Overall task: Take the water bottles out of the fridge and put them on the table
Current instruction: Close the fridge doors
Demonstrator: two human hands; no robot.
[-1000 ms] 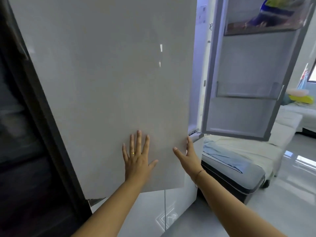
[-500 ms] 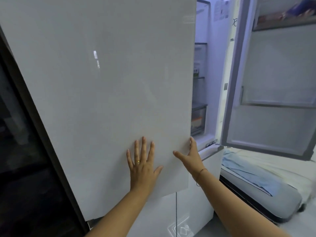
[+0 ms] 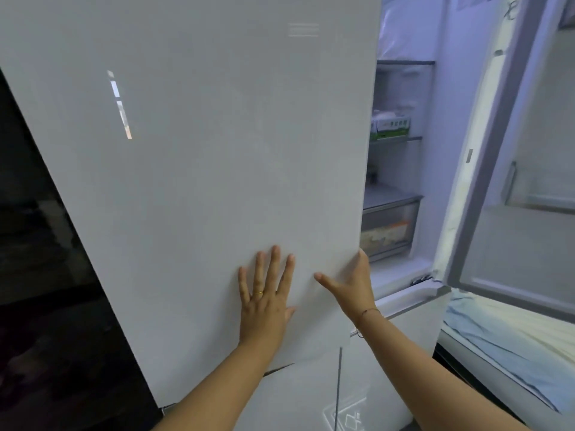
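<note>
A white fridge fills the view. Its large left door (image 3: 202,166) stands partly ajar in front of me. My left hand (image 3: 264,293), with a gold ring, lies flat on the door's lower face, fingers spread. My right hand (image 3: 351,284) hooks its fingers around the door's right edge, thumb on the front. The right door (image 3: 513,181) is swung wide. Between the doors I see the lit fridge interior (image 3: 401,157) with shelves, a green-and-white carton (image 3: 390,127) and a drawer (image 3: 387,231). No water bottle is visible.
A dark glossy panel (image 3: 40,275) stands left of the fridge. A lower white drawer front (image 3: 311,396) sits under the doors. A bed or sofa with a pale blue sheet (image 3: 497,346) lies at the right, under the open right door.
The view has shifted so more of the lit interior shows between the doors. Both hands stay on the left door, the right one on its edge.
</note>
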